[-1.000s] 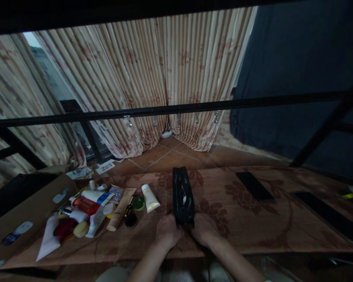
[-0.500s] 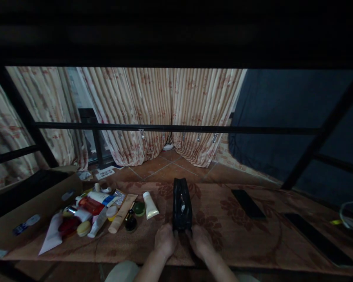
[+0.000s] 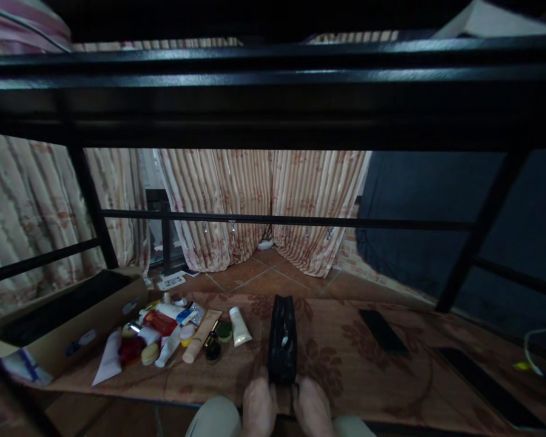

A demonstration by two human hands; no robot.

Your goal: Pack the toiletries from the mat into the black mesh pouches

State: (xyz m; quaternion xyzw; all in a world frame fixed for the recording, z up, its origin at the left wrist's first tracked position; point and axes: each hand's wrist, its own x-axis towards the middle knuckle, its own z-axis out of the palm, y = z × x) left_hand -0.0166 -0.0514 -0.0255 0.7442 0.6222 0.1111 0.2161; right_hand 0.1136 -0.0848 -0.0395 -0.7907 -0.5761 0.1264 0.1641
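Note:
A black zippered pouch (image 3: 283, 340) lies on the patterned cloth (image 3: 359, 382) directly in front of me, its long side pointing away. A small pale spot shows on its top near the middle. My left hand (image 3: 259, 402) is closed at the pouch's near left corner. At the near right corner, my right hand (image 3: 311, 402) is closed too, with a dark strip of the pouch showing beside its fingers. The fingertips of both hands are partly hidden. Left of the pouch lies a pale squeeze tube (image 3: 240, 328), not touched by either hand.
Several cosmetic tubes, jars and bottles (image 3: 161, 325) are heaped at left beside a cardboard box (image 3: 104, 331). Two flat black panels (image 3: 383, 331) lie at right. A black metal frame (image 3: 273, 76) spans overhead, with a rail behind the surface. Curtains (image 3: 236, 194) hang beyond.
The view has pulled back, bringing the overhead beam and my knees further into sight. Both hands sit lower in the picture, still at the pouch's near end.

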